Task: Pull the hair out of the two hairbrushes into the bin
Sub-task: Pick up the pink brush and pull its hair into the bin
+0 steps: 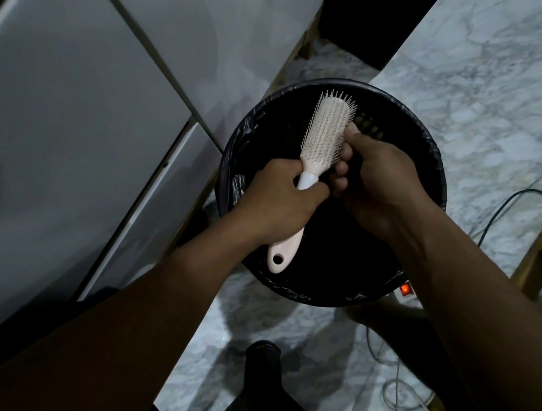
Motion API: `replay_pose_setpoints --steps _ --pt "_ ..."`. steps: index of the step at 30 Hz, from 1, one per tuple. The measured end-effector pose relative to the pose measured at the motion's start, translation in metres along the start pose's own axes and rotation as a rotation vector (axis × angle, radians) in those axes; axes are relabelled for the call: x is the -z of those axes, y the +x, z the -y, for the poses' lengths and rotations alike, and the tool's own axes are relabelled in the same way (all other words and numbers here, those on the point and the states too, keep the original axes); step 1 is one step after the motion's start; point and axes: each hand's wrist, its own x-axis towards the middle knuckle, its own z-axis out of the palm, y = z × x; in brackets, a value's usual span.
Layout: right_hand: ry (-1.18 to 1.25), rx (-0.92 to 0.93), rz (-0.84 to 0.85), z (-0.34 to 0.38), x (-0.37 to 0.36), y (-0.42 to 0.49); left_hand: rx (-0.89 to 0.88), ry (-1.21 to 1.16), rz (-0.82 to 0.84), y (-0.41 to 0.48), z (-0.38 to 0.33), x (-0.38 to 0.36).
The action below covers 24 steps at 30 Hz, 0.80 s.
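Observation:
A pale pink hairbrush (327,129) is held over a round black bin (416,143) lined with a black bag. My left hand (280,203) is closed around its handle, and the handle's end with a hole sticks out below my wrist. My right hand (376,176) touches the right side of the bristle head, thumb against the bristles and fingers curled beneath. No hair shows on the brush or in my fingers. Only one brush is in view.
White cabinet or appliance panels (81,118) stand to the left. A power strip with a lit red switch (404,289) and loose cables (392,378) lie on the marble floor right of the bin. A wooden frame (541,257) is far right, a black chair base (260,388) below.

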Motion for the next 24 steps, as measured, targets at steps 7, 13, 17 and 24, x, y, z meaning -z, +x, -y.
replay_pose_setpoints --steps 7,13,17,24 --pt "-0.234 0.146 -0.210 -0.009 0.010 0.006 0.069 0.123 -0.028 0.002 0.010 0.001" --pt "-0.596 0.335 -0.331 -0.024 0.013 0.009 0.066 0.309 -0.146 -0.007 0.015 0.003" --pt "-0.777 0.377 -0.337 -0.027 0.017 0.004 0.051 0.347 -0.195 -0.024 0.016 0.008" --pt "-1.200 0.318 -0.087 0.014 0.005 -0.052 0.016 0.410 -0.258 -0.069 -0.023 0.028"
